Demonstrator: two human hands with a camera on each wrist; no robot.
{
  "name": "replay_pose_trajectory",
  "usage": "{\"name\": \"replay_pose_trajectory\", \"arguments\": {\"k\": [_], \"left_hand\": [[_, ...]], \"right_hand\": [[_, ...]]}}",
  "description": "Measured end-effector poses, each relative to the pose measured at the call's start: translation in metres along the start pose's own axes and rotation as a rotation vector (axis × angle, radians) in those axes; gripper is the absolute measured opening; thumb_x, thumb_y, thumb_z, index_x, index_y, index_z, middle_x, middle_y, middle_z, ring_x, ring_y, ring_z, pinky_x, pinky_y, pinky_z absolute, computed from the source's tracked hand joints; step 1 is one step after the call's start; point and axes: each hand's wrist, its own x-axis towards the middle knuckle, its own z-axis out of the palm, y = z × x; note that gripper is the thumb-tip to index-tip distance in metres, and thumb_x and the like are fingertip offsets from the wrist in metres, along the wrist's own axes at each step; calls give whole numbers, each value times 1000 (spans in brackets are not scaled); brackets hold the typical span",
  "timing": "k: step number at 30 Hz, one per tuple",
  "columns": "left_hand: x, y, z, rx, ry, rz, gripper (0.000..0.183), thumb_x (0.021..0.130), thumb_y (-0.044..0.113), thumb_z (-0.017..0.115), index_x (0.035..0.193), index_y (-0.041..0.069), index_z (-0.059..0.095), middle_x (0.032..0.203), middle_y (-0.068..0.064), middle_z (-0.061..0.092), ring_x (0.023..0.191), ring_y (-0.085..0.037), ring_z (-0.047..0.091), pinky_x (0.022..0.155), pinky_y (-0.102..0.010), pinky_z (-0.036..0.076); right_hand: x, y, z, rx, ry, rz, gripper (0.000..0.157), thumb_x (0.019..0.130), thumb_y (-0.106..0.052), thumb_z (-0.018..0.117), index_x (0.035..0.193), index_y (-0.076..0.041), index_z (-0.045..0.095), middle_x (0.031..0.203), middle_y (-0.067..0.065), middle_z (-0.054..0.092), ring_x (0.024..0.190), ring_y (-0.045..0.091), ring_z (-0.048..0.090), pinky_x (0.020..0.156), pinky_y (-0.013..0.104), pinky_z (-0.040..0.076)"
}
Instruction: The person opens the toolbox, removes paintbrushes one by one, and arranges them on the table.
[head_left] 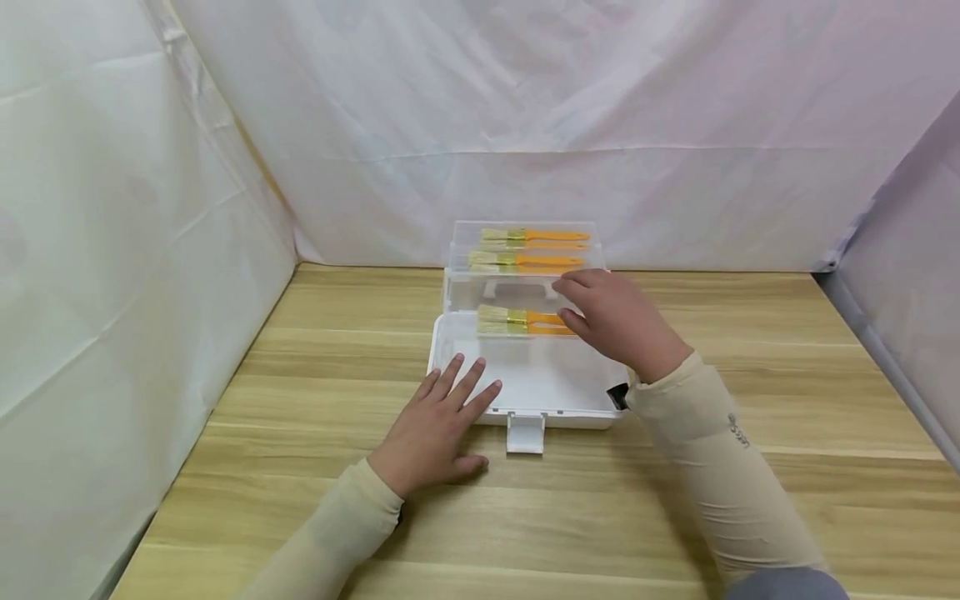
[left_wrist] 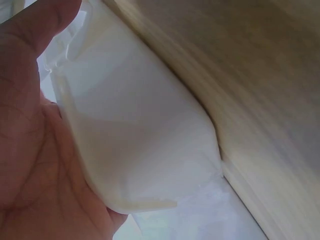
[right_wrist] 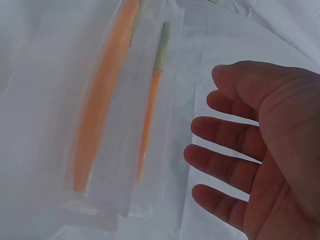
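A white plastic storage box [head_left: 555, 375] stands with its clear tiered trays [head_left: 596, 260] raised at the back. Paintbrushes with orange handles lie in these tiers: an upper brush [head_left: 557, 237], a middle brush [head_left: 557, 263] and a lower brush [head_left: 517, 322]. My left hand [head_left: 431, 429] rests on the box's front left edge, fingers spread straight; the left wrist view shows its palm against the box wall [left_wrist: 140, 120]. Beside the trays' right end is my right hand [head_left: 618, 317]. Its fingers [right_wrist: 225, 135] are extended, with nothing in them, apart from the trayed brushes [right_wrist: 102, 105].
A white latch [head_left: 525, 435] hangs down at the box's front. The box sits on a wood-grain table [head_left: 337, 350]. White cloth [head_left: 525, 100] hangs behind the table, with more cloth along the left and right sides.
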Motion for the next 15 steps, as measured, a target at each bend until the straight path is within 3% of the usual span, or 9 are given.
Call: {"name": "replay_pose_trajectory", "arguments": {"k": [15], "left_hand": [[0, 0, 1, -17, -15, -10, 96, 80, 60, 70, 157, 19, 31, 163, -11, 20, 150, -37, 10, 116, -54, 20]], "right_hand": [[9, -5, 26, -38, -118, 10, 38, 90, -21, 74, 123, -3, 66, 123, 14, 65, 118, 35, 59, 94, 52, 48]]}}
